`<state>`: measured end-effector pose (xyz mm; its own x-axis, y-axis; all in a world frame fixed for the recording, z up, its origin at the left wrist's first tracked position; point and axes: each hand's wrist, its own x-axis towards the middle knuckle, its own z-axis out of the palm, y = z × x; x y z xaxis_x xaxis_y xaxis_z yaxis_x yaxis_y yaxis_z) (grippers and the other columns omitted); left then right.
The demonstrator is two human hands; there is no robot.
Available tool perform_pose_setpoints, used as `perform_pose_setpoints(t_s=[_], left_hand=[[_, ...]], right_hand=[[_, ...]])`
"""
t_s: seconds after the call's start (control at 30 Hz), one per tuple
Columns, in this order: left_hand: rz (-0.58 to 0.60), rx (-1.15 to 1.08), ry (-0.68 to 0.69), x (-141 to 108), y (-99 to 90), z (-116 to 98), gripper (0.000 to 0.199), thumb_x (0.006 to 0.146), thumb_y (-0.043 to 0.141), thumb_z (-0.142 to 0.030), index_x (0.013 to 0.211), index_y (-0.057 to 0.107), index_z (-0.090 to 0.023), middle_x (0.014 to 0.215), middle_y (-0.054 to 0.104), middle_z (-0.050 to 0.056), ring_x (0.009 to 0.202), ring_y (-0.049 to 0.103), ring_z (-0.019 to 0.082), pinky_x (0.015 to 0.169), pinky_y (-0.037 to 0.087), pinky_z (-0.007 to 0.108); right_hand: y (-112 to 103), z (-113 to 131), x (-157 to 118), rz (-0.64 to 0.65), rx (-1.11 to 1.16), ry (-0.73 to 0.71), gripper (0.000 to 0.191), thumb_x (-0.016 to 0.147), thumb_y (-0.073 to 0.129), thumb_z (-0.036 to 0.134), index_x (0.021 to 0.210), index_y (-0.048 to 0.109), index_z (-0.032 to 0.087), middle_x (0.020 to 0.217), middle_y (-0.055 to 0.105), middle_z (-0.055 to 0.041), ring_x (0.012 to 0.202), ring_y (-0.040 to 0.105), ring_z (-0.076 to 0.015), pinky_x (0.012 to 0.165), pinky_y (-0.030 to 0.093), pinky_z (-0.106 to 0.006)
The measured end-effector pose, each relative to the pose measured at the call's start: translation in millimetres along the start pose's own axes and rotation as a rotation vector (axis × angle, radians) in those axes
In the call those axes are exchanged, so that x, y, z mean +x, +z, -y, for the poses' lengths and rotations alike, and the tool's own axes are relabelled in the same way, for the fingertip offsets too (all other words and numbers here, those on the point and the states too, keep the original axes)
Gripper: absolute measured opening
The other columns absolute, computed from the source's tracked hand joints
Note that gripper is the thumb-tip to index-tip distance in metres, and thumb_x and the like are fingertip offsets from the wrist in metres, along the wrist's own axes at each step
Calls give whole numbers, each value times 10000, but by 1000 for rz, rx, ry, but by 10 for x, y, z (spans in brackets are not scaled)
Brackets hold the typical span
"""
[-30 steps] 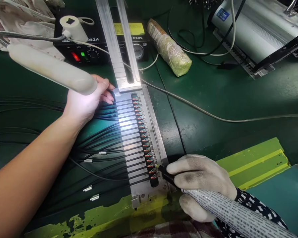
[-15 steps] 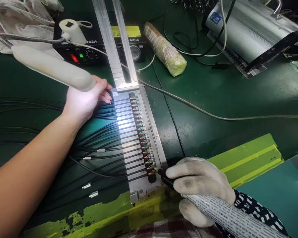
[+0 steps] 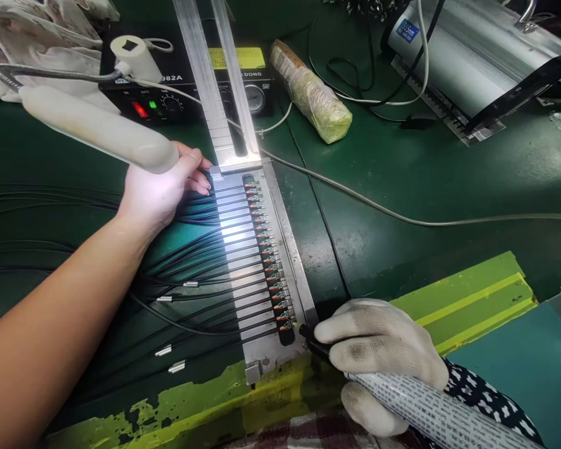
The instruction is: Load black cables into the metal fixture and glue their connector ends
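My bare left hand (image 3: 152, 190) is at the far left corner of a flat metal fixture (image 3: 240, 271), fingers curled with their tips against its edge, beside black cables (image 3: 201, 249). These cables run side by side across the fixture to a row of small connectors (image 3: 266, 249) with orange and green wires. My right hand (image 3: 383, 346), in a white glove, grips a glue dispensing syringe (image 3: 411, 393) wrapped in printed paper. Its black nozzle end (image 3: 313, 343) points at the nearest connectors, with a slight gap to them. The gloved fingers partly cover the barrel.
A white lamp (image 3: 98, 128) shines over my left hand. Behind stand a black controller box (image 3: 187, 93) with lit switches, the fixture's raised lid bars (image 3: 201, 75), a wrapped bundle (image 3: 313, 93) and a silver cylindrical device (image 3: 472, 56). Small metal sleeves (image 3: 176, 366) are on the cables.
My right hand has drawn the syringe slightly right and down, its tip backing off from the connectors. My left hand and the fixture have stayed in place.
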<state>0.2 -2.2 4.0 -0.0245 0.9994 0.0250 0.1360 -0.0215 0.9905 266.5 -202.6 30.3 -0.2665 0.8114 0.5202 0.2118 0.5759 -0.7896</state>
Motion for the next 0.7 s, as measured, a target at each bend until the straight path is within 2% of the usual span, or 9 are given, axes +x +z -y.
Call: perform_pose_setpoints(t_s=[0.43, 0.7], left_hand=[[1, -1, -1, 5, -5, 6, 114, 748, 650, -198, 717, 619, -93, 629, 638, 24, 450, 572, 65, 434, 493, 142], [3, 3, 0, 9, -11, 14, 164, 760, 678, -237, 711, 613, -95, 658, 650, 39, 453, 575, 71, 439, 494, 161]], right_hand=[[9, -8, 50, -6, -22, -10, 179, 751, 593, 179, 926, 624, 202, 837, 693, -24, 690, 697, -181, 649, 628, -317], [-23, 35, -8, -16, -7, -23, 121, 843, 577, 234, 952, 627, 220, 873, 692, -29, 667, 685, -174, 631, 626, -320]])
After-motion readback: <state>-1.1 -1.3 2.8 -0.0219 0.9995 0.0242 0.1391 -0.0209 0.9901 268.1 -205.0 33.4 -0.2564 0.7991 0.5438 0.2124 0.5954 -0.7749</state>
